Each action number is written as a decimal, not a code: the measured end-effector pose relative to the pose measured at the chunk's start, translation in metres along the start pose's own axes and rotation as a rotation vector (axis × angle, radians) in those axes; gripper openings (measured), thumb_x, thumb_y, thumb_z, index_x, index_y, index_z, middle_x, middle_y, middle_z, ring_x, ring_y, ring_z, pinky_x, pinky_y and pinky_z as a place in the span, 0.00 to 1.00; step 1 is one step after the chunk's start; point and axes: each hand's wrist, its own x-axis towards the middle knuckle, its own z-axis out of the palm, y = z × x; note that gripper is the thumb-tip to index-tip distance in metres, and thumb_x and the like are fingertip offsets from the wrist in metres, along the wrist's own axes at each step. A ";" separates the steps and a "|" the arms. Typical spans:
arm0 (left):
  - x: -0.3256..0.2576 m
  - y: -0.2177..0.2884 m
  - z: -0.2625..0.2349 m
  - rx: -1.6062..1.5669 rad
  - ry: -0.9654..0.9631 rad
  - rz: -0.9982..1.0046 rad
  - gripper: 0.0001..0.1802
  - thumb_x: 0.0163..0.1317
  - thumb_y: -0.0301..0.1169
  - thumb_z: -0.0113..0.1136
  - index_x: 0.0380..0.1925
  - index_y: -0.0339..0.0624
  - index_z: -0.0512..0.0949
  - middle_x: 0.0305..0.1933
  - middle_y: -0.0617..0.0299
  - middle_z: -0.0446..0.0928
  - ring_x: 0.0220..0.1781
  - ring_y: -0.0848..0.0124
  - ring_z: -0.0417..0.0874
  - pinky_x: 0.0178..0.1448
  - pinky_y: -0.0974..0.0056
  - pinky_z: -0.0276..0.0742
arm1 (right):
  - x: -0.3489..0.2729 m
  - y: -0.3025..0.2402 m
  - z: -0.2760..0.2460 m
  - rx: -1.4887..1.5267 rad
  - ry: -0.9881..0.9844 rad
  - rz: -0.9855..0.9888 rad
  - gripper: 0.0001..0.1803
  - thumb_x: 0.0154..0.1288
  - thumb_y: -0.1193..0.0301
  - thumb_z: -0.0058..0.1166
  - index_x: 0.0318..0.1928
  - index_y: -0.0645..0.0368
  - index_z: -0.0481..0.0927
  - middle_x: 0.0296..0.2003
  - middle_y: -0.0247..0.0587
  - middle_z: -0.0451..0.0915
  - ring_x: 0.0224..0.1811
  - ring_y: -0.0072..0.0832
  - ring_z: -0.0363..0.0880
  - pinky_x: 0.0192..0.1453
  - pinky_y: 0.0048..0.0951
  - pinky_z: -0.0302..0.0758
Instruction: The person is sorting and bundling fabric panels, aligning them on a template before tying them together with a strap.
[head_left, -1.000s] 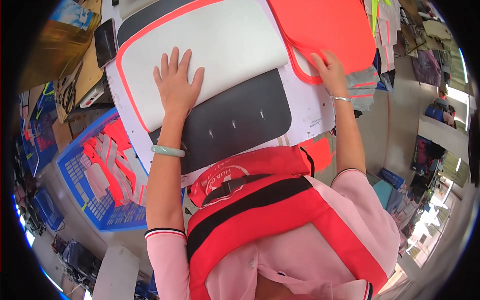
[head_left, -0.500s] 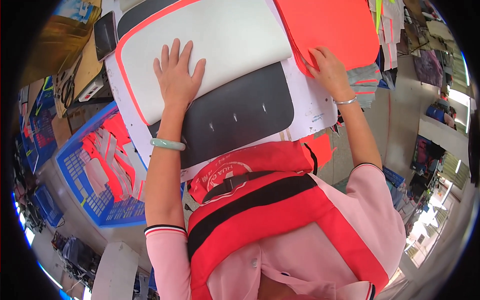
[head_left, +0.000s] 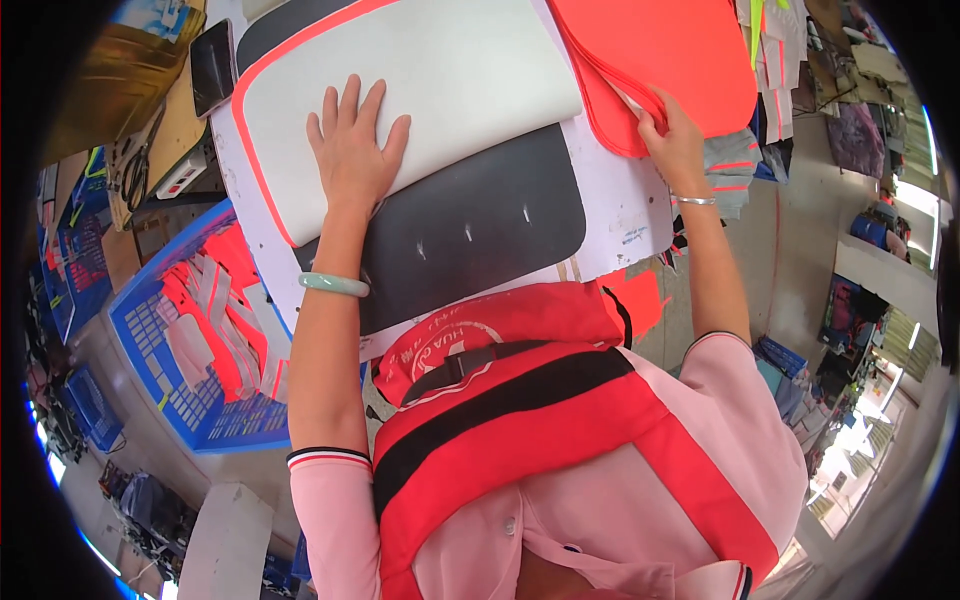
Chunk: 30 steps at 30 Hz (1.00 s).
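Observation:
My left hand point(head_left: 355, 150) lies flat with fingers spread on a large white sheet point(head_left: 460, 90) with an orange-red curved edge along its left side. Beneath that sheet a dark grey board point(head_left: 480, 225) with rounded corners shows several small pale slits. To the right sits a stack of orange-red fabric pieces point(head_left: 680, 60) with rounded corners. My right hand point(head_left: 672, 140) is closed on the near edge of the stack's upper pieces. That edge is lifted, and a gap shows between it and the pieces below.
Left of the table stands a blue plastic basket point(head_left: 215, 425) with orange and grey strips. A phone point(head_left: 212, 68) lies at the table's left edge, with scissors point(head_left: 138, 175) farther left. Grey folded pieces point(head_left: 732, 165) with orange stripes hang beyond the right edge.
My right hand has moved slightly right and nearer, lifting the edge of the upper orange-red pieces so a gap opened in the stack. The left hand stays put on the white sheet.

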 end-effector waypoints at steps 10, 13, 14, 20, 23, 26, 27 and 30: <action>-0.003 -0.007 0.001 0.022 0.029 -0.005 0.29 0.60 0.49 0.55 0.61 0.55 0.71 0.70 0.55 0.62 0.72 0.51 0.57 0.71 0.39 0.46 | -0.019 0.032 0.002 -0.242 0.124 -0.277 0.32 0.48 0.76 0.56 0.59 0.54 0.73 0.57 0.42 0.72 0.61 0.42 0.67 0.66 0.43 0.63; -0.004 -0.003 -0.001 0.013 0.069 -0.039 0.29 0.60 0.49 0.55 0.61 0.55 0.71 0.70 0.55 0.62 0.72 0.51 0.56 0.72 0.40 0.45 | -0.022 0.035 -0.009 -0.207 0.030 -0.287 0.31 0.51 0.79 0.54 0.59 0.55 0.72 0.60 0.40 0.70 0.64 0.42 0.65 0.70 0.44 0.59; -0.004 -0.001 -0.003 -0.021 0.039 -0.037 0.29 0.60 0.49 0.54 0.61 0.55 0.71 0.70 0.56 0.61 0.73 0.52 0.55 0.73 0.42 0.44 | -0.024 0.040 -0.013 -0.232 0.041 -0.332 0.30 0.52 0.79 0.53 0.59 0.56 0.72 0.59 0.41 0.71 0.63 0.42 0.66 0.70 0.44 0.59; -0.006 -0.004 -0.009 -0.075 0.007 -0.061 0.28 0.61 0.49 0.53 0.61 0.55 0.70 0.71 0.57 0.59 0.75 0.55 0.51 0.75 0.46 0.38 | 0.000 0.079 -0.021 -0.110 0.136 -0.156 0.21 0.62 0.75 0.50 0.58 0.61 0.72 0.53 0.49 0.76 0.57 0.43 0.73 0.66 0.40 0.64; -0.005 -0.005 -0.009 -0.070 0.006 -0.062 0.28 0.62 0.49 0.52 0.61 0.55 0.70 0.71 0.57 0.59 0.75 0.55 0.51 0.75 0.46 0.38 | 0.035 0.095 -0.044 -0.073 0.285 -0.039 0.19 0.71 0.66 0.46 0.55 0.65 0.73 0.50 0.56 0.77 0.52 0.46 0.77 0.56 0.38 0.72; -0.004 -0.002 -0.009 -0.081 0.003 -0.065 0.28 0.62 0.49 0.52 0.61 0.55 0.70 0.71 0.57 0.59 0.75 0.55 0.51 0.75 0.46 0.38 | 0.077 0.089 -0.087 -0.210 0.333 -0.087 0.21 0.71 0.62 0.46 0.55 0.67 0.73 0.44 0.58 0.79 0.45 0.46 0.80 0.48 0.37 0.74; -0.004 -0.003 -0.009 -0.086 0.004 -0.067 0.28 0.62 0.49 0.51 0.61 0.54 0.70 0.71 0.57 0.59 0.75 0.55 0.51 0.75 0.46 0.38 | 0.093 0.081 -0.101 -0.186 0.283 -0.035 0.21 0.71 0.62 0.46 0.54 0.66 0.73 0.41 0.58 0.80 0.43 0.45 0.81 0.46 0.37 0.74; -0.006 -0.003 -0.008 -0.097 0.007 -0.066 0.28 0.62 0.49 0.51 0.61 0.54 0.70 0.71 0.57 0.59 0.75 0.55 0.50 0.75 0.46 0.38 | 0.121 0.044 -0.133 -0.079 0.274 -0.053 0.20 0.71 0.61 0.46 0.53 0.63 0.74 0.41 0.55 0.80 0.41 0.42 0.82 0.44 0.35 0.74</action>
